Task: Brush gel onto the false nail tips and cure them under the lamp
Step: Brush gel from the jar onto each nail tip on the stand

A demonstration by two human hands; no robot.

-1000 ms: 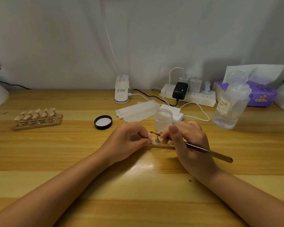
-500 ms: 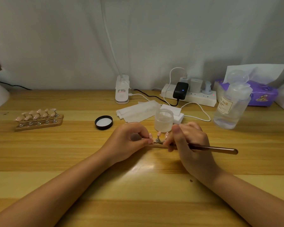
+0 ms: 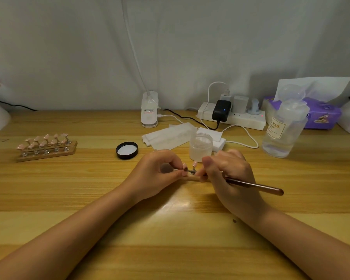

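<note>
Pinching a small metal stem with its thumb and forefinger, the left hand (image 3: 156, 174) is steadying one pink nail tip (image 3: 184, 166) over the near wooden holder (image 3: 191, 178) — a thin strip lying between the two hands. A second pink tip (image 3: 194, 163) is standing upright on its peg just to the right of those fingers. The right hand (image 3: 228, 174) is gripping a dark brown brush (image 3: 255, 185), its fingers curled round the shaft and the handle pointing out past the wrist to the right; the bristle end is hidden behind the knuckles, so it may or may not be touching a tip.

Just beyond the right hand an open frosted gel jar (image 3: 201, 146) is standing, with its black lid (image 3: 127, 150) lying upturned beyond the left hand. Well out to the left of that hand a second holder (image 3: 47, 148) is carrying two rows of pink tips. Farther back are lying white wipes (image 3: 168, 137), a white lamp base (image 3: 149, 110), a power strip (image 3: 242, 118) — and, off to the right, a clear pump bottle (image 3: 283, 128) and a purple tissue pack (image 3: 321, 115).
</note>
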